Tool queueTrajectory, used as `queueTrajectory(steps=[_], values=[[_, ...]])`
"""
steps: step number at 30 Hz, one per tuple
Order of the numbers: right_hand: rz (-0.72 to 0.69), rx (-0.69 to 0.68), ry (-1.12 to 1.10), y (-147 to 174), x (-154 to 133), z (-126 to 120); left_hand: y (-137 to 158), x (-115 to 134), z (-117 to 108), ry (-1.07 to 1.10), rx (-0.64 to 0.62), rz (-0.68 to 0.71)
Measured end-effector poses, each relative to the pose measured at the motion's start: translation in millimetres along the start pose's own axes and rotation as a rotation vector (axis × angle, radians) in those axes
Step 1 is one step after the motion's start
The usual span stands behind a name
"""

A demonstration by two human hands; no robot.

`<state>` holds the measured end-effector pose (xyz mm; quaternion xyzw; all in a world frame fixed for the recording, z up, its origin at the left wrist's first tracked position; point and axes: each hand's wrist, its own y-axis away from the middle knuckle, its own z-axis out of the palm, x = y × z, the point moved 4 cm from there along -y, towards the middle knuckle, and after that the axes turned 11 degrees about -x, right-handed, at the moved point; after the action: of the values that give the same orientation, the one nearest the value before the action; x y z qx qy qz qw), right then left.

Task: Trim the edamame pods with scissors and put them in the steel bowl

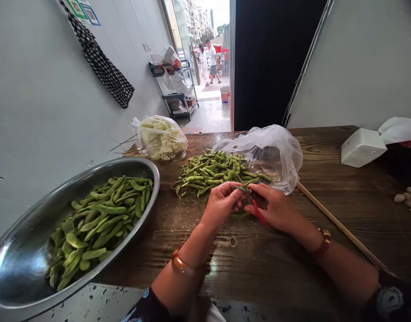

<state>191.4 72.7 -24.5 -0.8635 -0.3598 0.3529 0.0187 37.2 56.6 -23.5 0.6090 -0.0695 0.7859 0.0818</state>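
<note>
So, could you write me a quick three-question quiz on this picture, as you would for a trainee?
1. True or false: the person's right hand holds the red-handled metal scissors.
2. What lies in the wide, silvery metal bowl?
A) unshelled peanuts
B) flat green bean pods
C) white foam blocks
3. Fill in: the glossy amber-coloured bangle is on the person's ____ wrist.

Key:
1. True.
2. B.
3. Left.
</note>
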Motion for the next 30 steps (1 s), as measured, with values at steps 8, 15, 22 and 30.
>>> queueTrajectory(steps=[8, 15, 22, 30], values=[[-0.045, 0.011, -0.049, -0.3, -1.9, -1.7, 0.3, 3.0, 0.8, -0.077, -0.016, -0.001], [-0.087, 0.014, -0.027, 0.1, -1.1, -2.5, 1.4, 7.1, 0.3, -0.126, -0.011, 0.016], [-0.101, -0.003, 0.023, 0.1, 2.3, -1.9, 1.7, 11.0, -1.9, -0.197, 0.007, 0.001], [0.003, -0.006, -0.106, -3.8, 8.8, 0.8, -1.2, 17.8, -5.4, -0.539, 0.027, 0.205]])
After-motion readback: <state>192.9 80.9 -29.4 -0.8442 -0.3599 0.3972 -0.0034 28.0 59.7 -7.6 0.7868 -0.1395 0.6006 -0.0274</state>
